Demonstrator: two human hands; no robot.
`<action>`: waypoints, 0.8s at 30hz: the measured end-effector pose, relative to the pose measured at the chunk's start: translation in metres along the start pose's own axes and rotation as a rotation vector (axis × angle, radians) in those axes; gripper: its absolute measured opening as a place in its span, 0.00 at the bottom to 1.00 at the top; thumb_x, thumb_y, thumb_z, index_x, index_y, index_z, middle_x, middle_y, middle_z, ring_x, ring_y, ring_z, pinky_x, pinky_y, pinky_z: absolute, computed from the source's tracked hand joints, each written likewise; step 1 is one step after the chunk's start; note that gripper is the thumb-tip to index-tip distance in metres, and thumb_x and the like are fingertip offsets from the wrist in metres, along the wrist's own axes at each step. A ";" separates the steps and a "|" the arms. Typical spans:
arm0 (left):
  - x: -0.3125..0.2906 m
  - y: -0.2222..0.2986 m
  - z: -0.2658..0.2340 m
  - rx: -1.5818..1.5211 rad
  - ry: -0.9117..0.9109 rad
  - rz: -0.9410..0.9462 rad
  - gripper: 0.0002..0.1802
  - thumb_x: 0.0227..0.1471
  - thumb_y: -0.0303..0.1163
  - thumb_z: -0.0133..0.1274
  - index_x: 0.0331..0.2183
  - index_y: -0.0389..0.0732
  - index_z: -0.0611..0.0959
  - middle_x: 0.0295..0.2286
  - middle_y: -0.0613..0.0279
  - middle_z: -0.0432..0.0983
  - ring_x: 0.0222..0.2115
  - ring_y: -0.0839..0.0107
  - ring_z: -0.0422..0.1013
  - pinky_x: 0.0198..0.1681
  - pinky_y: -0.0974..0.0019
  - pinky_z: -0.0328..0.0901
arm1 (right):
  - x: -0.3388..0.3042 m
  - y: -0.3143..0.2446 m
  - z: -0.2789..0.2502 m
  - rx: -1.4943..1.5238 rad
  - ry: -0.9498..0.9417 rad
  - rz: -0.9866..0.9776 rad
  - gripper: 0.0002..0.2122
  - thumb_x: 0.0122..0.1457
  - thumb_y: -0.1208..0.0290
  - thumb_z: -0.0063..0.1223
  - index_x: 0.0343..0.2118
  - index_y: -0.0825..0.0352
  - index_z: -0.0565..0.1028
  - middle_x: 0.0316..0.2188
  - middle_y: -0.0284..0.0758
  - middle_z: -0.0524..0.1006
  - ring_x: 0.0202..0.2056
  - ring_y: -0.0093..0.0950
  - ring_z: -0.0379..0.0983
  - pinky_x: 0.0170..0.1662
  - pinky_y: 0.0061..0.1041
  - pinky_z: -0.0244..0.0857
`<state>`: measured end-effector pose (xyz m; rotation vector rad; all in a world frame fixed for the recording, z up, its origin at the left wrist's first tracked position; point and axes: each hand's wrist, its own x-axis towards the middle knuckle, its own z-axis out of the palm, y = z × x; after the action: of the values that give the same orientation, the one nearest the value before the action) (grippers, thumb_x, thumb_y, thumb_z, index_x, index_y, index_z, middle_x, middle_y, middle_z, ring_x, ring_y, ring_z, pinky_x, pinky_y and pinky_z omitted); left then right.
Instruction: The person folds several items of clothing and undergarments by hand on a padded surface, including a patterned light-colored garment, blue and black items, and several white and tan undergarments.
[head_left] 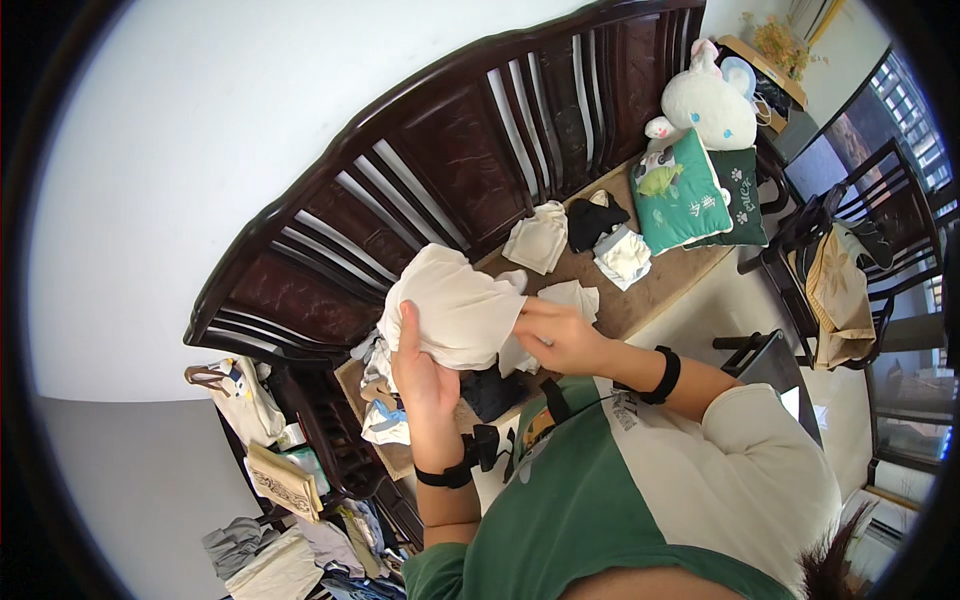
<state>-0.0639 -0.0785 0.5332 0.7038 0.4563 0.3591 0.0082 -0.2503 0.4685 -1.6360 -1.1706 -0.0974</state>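
Note:
In front of me a cream cloth garment point(455, 305) is held up between both hands. My left hand point(428, 385) grips its near left side, the thumb upright against the cloth and the other fingers mostly hidden by it. With closed fingers, my right hand point(565, 338) holds the garment's right edge. The garment's exact kind cannot be made out. Under and beside it, white cloth point(575, 297) and a black cloth piece point(490, 392) lie on the brown bench mat point(655, 290).
A dark carved wooden bench point(450, 130) runs along the wall. Folded cream cloth point(537, 238), black cloth point(596, 222) and a white-grey garment point(622, 257) lie on it. Green cushions point(682, 190) and a white plush toy point(708, 105) occupy its far end. Clothes point(285, 560) are piled at lower left.

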 end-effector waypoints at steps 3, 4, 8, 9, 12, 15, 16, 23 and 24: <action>-0.008 0.011 0.019 0.018 -0.104 -0.061 0.25 0.61 0.37 0.45 0.54 0.31 0.66 0.51 0.50 0.67 0.51 0.58 0.67 0.55 0.56 0.62 | -0.005 0.001 -0.004 0.212 0.210 0.229 0.14 0.49 0.81 0.57 0.41 0.70 0.73 0.38 0.40 0.76 0.41 0.33 0.74 0.41 0.26 0.68; -0.009 0.014 0.023 0.061 -0.136 -0.060 0.25 0.61 0.36 0.45 0.55 0.32 0.65 0.52 0.50 0.67 0.52 0.58 0.66 0.55 0.56 0.62 | -0.003 0.002 -0.004 0.432 0.173 0.339 0.13 0.49 0.80 0.59 0.39 0.71 0.73 0.39 0.39 0.76 0.41 0.29 0.73 0.43 0.26 0.67; -0.013 0.030 0.036 0.160 -0.190 -0.092 0.25 0.61 0.36 0.45 0.55 0.32 0.66 0.52 0.50 0.67 0.52 0.59 0.66 0.55 0.57 0.62 | 0.000 0.017 -0.003 0.871 0.031 0.518 0.11 0.51 0.75 0.62 0.36 0.72 0.76 0.39 0.36 0.77 0.41 0.20 0.70 0.46 0.23 0.65; -0.016 0.034 0.042 0.201 -0.188 -0.075 0.24 0.61 0.36 0.45 0.54 0.31 0.66 0.51 0.50 0.67 0.52 0.60 0.66 0.56 0.58 0.62 | 0.000 0.022 -0.003 0.723 -0.100 0.512 0.13 0.52 0.72 0.62 0.39 0.72 0.76 0.39 0.36 0.77 0.41 0.19 0.71 0.45 0.22 0.65; -0.014 0.040 0.043 0.315 -0.156 0.031 0.24 0.61 0.36 0.45 0.54 0.31 0.66 0.51 0.50 0.68 0.52 0.60 0.66 0.56 0.60 0.61 | 0.002 0.027 -0.011 0.620 -0.275 0.557 0.17 0.54 0.67 0.61 0.44 0.71 0.75 0.38 0.36 0.78 0.39 0.19 0.71 0.44 0.21 0.66; -0.021 0.041 0.039 0.257 -0.132 0.049 0.25 0.62 0.37 0.44 0.54 0.31 0.66 0.51 0.49 0.68 0.51 0.60 0.67 0.54 0.58 0.63 | 0.011 0.017 -0.019 0.793 -0.254 0.664 0.19 0.55 0.64 0.60 0.46 0.70 0.75 0.37 0.34 0.78 0.39 0.20 0.72 0.42 0.22 0.67; -0.024 0.041 0.038 0.186 -0.157 0.047 0.25 0.62 0.38 0.43 0.54 0.31 0.65 0.51 0.49 0.68 0.51 0.60 0.67 0.54 0.58 0.64 | 0.013 0.015 -0.021 0.918 -0.183 0.713 0.18 0.55 0.64 0.60 0.46 0.69 0.75 0.38 0.34 0.78 0.39 0.20 0.73 0.42 0.22 0.67; -0.032 0.039 0.040 0.297 -0.060 0.180 0.24 0.57 0.28 0.49 0.54 0.31 0.66 0.48 0.49 0.70 0.47 0.61 0.70 0.50 0.60 0.67 | 0.006 0.014 -0.023 1.110 -0.401 0.790 0.24 0.55 0.66 0.57 0.55 0.68 0.67 0.45 0.36 0.74 0.46 0.23 0.70 0.51 0.26 0.63; -0.034 0.040 0.041 0.294 -0.052 0.188 0.24 0.57 0.28 0.49 0.54 0.31 0.66 0.48 0.49 0.70 0.47 0.61 0.70 0.50 0.60 0.67 | 0.008 0.010 -0.025 1.110 -0.413 0.788 0.24 0.55 0.66 0.57 0.55 0.68 0.67 0.45 0.36 0.74 0.46 0.23 0.70 0.51 0.26 0.63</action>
<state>-0.0780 -0.0879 0.5981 1.0440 0.3978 0.4544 0.0310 -0.2641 0.4767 -0.9743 -0.5531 1.2196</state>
